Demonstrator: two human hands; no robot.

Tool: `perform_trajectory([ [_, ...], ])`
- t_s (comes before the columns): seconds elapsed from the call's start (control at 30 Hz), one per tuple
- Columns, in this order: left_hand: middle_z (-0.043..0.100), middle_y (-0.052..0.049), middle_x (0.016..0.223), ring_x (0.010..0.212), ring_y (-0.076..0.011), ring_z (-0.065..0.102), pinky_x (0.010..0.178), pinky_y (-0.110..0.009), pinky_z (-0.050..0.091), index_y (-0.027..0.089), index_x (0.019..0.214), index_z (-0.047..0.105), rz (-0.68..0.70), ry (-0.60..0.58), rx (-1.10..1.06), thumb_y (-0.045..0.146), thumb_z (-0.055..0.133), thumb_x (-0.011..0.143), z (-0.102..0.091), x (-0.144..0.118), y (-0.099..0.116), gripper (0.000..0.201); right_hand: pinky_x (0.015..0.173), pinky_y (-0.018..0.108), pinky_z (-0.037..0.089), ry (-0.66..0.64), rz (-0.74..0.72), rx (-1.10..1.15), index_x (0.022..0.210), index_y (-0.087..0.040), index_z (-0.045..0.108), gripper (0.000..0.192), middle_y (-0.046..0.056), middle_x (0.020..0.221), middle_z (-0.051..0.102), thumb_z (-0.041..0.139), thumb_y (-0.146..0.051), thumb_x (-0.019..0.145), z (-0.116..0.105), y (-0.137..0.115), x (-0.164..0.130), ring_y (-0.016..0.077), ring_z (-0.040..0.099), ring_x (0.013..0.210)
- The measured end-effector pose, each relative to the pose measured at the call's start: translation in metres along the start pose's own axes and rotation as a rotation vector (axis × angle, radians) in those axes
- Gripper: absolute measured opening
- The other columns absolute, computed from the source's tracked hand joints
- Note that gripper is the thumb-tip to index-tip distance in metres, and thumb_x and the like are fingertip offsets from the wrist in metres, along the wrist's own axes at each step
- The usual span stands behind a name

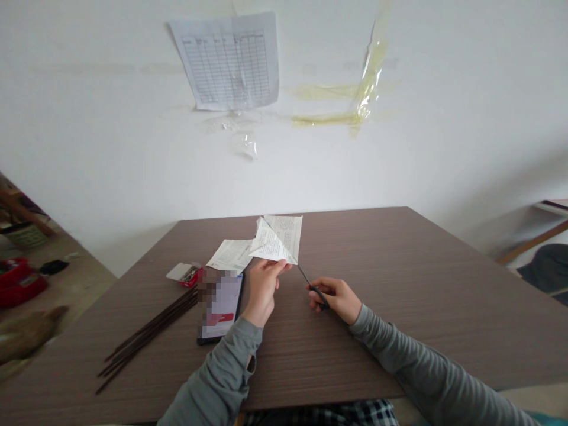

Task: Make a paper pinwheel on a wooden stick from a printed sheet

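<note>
My left hand (262, 288) pinches the lower edge of a printed sheet of paper (290, 234), which it holds up above the table. A diagonal line crosses the sheet from its upper left to its lower right corner. In my right hand (339, 297) is a pair of scissors (318, 296) with black handles. Their blades point up and left and meet the sheet at its lower right corner. How far the blades are apart I cannot tell. A second printed sheet (231, 254) lies on the table just left of the held one.
Left of my hands, a phone (222, 307) lies on the brown table (399, 260), beside a bundle of thin dark sticks (151, 325) and a small open red-and-white box (189, 274). A chart (228, 62) is taped to the wall behind. A red object (22, 281) sits on the floor.
</note>
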State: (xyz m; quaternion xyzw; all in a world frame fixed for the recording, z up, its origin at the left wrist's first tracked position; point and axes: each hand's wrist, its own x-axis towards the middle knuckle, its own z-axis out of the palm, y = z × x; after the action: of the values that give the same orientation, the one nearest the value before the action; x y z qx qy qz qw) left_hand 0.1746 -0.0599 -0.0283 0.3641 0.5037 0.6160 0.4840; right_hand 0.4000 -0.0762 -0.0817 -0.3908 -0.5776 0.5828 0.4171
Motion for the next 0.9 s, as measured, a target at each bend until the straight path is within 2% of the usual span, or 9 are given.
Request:
perform_trajectory([
  [0.9, 0.095, -0.012, 0.097, 0.096, -0.0329, 0.097, 0.052, -0.023, 0.032, 0.023, 0.087, 0.083, -0.001, -0.037, 0.007, 0.034, 0.105, 0.075, -0.0005, -0.0014, 0.0012, 0.027, 0.060, 0.038, 0.066, 0.056, -0.015, 0.043, 0.098, -0.022, 0.092, 0.064, 0.005, 0.071, 0.087, 0.116, -0.076, 0.072, 0.0085, -0.0049, -0.0006, 0.0230, 0.075, 0.055],
])
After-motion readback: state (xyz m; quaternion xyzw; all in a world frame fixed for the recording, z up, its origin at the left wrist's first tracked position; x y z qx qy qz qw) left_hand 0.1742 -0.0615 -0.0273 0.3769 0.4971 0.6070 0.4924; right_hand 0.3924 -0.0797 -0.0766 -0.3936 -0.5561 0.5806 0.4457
